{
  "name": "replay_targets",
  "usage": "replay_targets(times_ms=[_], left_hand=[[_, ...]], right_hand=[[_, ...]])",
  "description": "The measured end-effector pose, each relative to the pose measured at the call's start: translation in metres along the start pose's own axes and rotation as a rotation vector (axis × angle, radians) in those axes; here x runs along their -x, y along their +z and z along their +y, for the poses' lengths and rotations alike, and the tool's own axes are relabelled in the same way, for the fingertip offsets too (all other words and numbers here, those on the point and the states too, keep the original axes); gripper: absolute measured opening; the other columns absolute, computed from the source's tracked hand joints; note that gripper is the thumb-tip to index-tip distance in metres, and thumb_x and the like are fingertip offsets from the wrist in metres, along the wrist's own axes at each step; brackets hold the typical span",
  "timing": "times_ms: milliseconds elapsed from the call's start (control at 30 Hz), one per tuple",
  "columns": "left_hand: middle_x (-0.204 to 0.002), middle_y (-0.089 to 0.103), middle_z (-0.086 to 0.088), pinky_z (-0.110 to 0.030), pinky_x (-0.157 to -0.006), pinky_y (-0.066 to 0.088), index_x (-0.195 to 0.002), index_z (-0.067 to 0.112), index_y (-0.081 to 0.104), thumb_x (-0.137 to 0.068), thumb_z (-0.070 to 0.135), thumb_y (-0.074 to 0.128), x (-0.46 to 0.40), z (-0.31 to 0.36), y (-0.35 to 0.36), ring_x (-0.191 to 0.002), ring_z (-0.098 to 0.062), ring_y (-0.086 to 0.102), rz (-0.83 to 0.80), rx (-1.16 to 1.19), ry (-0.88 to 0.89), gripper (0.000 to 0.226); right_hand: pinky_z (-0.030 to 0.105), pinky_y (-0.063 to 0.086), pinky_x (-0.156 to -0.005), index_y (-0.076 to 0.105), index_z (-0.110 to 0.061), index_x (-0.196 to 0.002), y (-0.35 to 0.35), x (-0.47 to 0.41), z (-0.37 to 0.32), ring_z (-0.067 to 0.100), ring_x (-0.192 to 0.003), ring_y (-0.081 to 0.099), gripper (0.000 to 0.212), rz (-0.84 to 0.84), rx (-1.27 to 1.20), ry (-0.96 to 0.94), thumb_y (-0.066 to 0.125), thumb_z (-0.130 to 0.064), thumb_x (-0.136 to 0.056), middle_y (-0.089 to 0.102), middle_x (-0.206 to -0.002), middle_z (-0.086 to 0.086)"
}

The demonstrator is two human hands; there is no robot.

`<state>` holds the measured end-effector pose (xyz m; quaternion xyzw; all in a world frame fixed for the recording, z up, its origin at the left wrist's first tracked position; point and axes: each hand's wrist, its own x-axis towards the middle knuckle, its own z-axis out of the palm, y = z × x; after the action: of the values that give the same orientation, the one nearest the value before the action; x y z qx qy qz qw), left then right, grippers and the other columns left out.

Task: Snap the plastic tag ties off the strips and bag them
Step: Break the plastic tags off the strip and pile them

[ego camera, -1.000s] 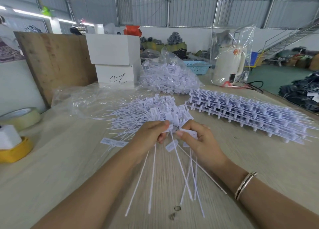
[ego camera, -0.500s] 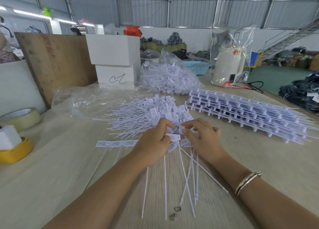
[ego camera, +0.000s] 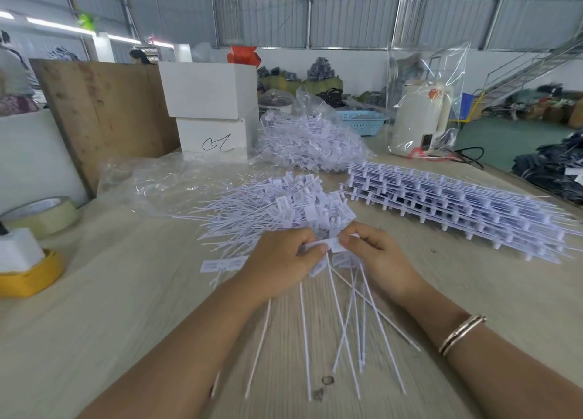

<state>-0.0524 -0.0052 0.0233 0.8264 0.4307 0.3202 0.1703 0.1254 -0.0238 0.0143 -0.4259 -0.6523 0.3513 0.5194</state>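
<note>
Two hands (ego camera: 331, 254) pinch one strip (ego camera: 328, 245); two tape rolls (ego camera: 44, 216) left

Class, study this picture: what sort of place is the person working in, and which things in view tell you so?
Probably a warehouse or small packing workshop: a corrugated metal wall spans the hall behind, stacked strips of tag ties lie in bulk on the worktable, and bundled goods are piled on the floor.

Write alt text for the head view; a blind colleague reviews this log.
Left hand and right hand pinch a strip of white tag ties over a wooden table. Behind lie loose ties, stacked strips and a filled bag.
</note>
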Motion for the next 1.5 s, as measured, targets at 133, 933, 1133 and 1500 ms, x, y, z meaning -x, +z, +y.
replay_targets(times_ms=[133, 933, 1133, 1500], left_hand=[[-0.047, 0.037, 0.014, -0.018, -0.048, 0.024, -0.061, 0.024, 0.049, -0.091, 0.030, 0.057, 0.000, 0.001, -0.003, -0.046, -0.001, 0.033, -0.086, 0.192, 0.001, 0.032], [-0.075, 0.060, -0.024, -0.029, -0.065, 0.036, -0.079, -0.003, 0.064, -0.095, 0.014, 0.046, -0.002, 0.001, -0.003, -0.065, -0.016, 0.050, 0.068, 0.369, -0.159, 0.030], [-0.070, 0.055, 0.004, -0.016, -0.049, 0.031, -0.084, 0.028, 0.060, -0.087, 0.003, 0.045, 0.000, 0.000, 0.001, -0.052, -0.003, 0.044, 0.006, 0.205, -0.100, 0.029], [-0.087, 0.054, 0.013, -0.009, -0.059, 0.037, -0.096, 0.029, 0.048, -0.094, 0.017, 0.051, 0.003, 0.005, 0.003, -0.071, 0.005, 0.050, 0.048, 0.150, 0.041, 0.012]], right_hand=[[0.031, 0.040, -0.074, 0.064, -0.015, -0.065, 0.001, 0.002, -0.003, 0.018, -0.072, 0.053, 0.019, -0.137, -0.020, 0.029, 0.059, -0.028, -0.078, 0.058, -0.070, 0.007], [0.032, 0.020, -0.079, 0.052, -0.030, -0.070, 0.002, -0.003, 0.008, 0.003, -0.072, 0.053, 0.022, 0.137, 0.517, -0.074, 0.067, -0.041, -0.082, 0.056, -0.066, -0.012], [0.032, 0.012, -0.069, 0.051, -0.039, -0.082, -0.002, -0.006, 0.013, 0.007, -0.091, 0.046, 0.016, 0.109, 0.893, 0.043, 0.062, -0.050, -0.079, 0.050, -0.088, -0.016], [0.021, 0.042, -0.071, 0.067, -0.004, -0.082, 0.006, 0.004, -0.008, 0.009, -0.069, 0.055, 0.014, -0.092, 0.180, -0.027, 0.059, -0.013, -0.089, 0.061, -0.075, 0.010]])
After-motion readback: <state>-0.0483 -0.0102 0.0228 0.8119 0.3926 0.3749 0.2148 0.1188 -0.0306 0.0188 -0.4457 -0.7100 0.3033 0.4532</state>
